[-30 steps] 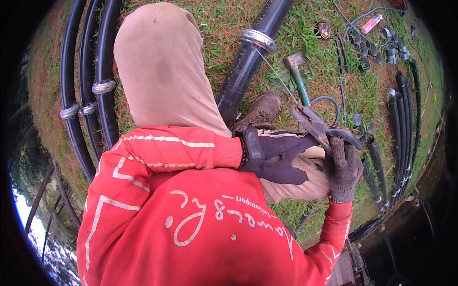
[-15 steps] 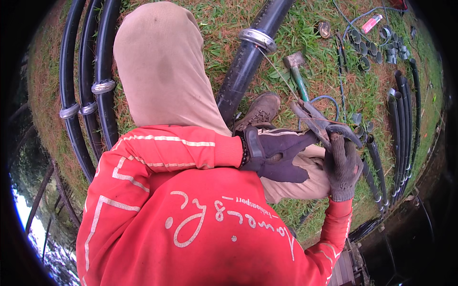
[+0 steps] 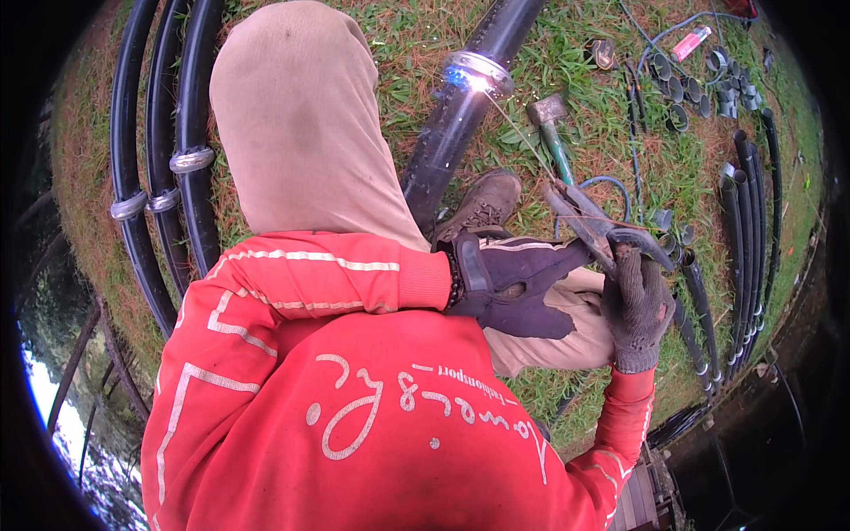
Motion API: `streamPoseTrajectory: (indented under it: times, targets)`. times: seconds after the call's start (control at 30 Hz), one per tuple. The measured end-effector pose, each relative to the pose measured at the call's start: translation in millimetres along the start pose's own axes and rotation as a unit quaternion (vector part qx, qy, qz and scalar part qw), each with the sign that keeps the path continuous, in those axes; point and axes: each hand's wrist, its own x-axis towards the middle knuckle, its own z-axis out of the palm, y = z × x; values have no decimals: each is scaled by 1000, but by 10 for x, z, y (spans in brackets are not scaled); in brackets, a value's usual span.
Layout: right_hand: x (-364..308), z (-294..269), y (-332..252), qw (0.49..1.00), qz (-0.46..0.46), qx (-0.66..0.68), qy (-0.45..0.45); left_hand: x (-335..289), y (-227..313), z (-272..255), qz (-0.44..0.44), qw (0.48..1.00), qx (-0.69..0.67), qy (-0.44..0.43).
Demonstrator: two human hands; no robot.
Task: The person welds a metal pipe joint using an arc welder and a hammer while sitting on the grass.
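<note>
My right hand (image 3: 639, 305), in a grey knit glove, is closed round a welding electrode holder (image 3: 589, 221). A thin welding rod (image 3: 521, 133) runs from its jaws up to a black pipe (image 3: 443, 146). Where the rod's tip meets the pipe beside a silver collar (image 3: 478, 73), a bright arc throws sparks. My left hand (image 3: 531, 279), in a dark, torn-looking glove, lies across my bent leg. Its fingers stretch toward the holder, their tips seeming to touch its side; part of that hand is hidden.
A green-handled hammer (image 3: 556, 146) lies on the grass right of the pipe. Black pipes with collars (image 3: 190, 159) stretch along the left. Short pipe pieces (image 3: 677, 93), a pink-labelled bottle (image 3: 691, 42), a blue cable (image 3: 611, 184) and long dark tubes (image 3: 744, 230) lie to the right.
A bright arc with sparks now burns at the rod's tip beside the collar, where there was only a tiny glint. Both hands have barely moved.
</note>
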Motion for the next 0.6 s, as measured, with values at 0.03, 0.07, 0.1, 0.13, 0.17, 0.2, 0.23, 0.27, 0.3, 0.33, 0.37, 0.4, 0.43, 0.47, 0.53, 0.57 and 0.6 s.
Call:
streamPoseTrajectory:
  times: [0.03, 0.07, 0.1, 0.13, 0.17, 0.2, 0.23, 0.27, 0.3, 0.33, 0.37, 0.4, 0.43, 0.47, 0.53, 0.57, 0.6]
  targets:
    - [6, 2, -2, 1000, 0, 0, 0, 7, -65, 7, 5, 1000, -7, -16]
    - [13, 2, -4, 1000, -4, -2, -2, -4, -120, 27, 3, 1000, -7, -22]
    - [19, -1, -4, 1000, -7, -5, -3, -11, -98, 9, 1, 1000, -7, -22]
    - [23, -3, -5, 1000, -7, -4, -3, -16, -63, 1, -1, 1000, -6, -22]
    - [27, -4, -6, 1000, -3, 2, -7, -23, -30, 10, -3, 1000, -3, -20]
    - [30, -3, -7, 1000, 0, 8, -11, -19, -6, 14, -5, 1000, -3, -19]
    - [36, 0, -12, 1000, 0, 8, -11, -16, 5, 11, -7, 1000, -3, -18]
    - [44, 2, -19, 1000, -1, 8, -8, -15, -1, 8, -10, 1000, -5, -18]
    - [46, 3, -21, 1000, -1, 9, -4, -1, -14, -9, -12, 1000, -7, -17]
    - [45, -4, -21, 1000, -1, 9, -4, 15, -16, -5, -15, 1000, -9, -18]
    - [38, -14, -19, 1000, -3, 6, -7, 12, -16, -7, -17, 1000, -11, -18]
    - [38, -24, -21, 1000, -6, 2, -11, 14, -5, -5, -21, 1000, -10, -18]
    - [29, -22, -10, 1000, -8, 3, -11, 9, 8, -5, -29, 999, -12, -16]
    - [15, -10, 11, 1000, -27, 3, 6, -16, 43, 12, -39, 999, 17, -24]
    - [-16, 9, 31, 999, -42, 2, 22, -23, 92, 57, -69, 991, 103, -58]
    - [-14, 3, 20, 998, -50, 10, 28, -19, 96, 32, -69, 991, 102, -59]
    - [-8, -16, 0, 998, -59, 18, 33, -21, 122, -16, -45, 996, 51, -56]
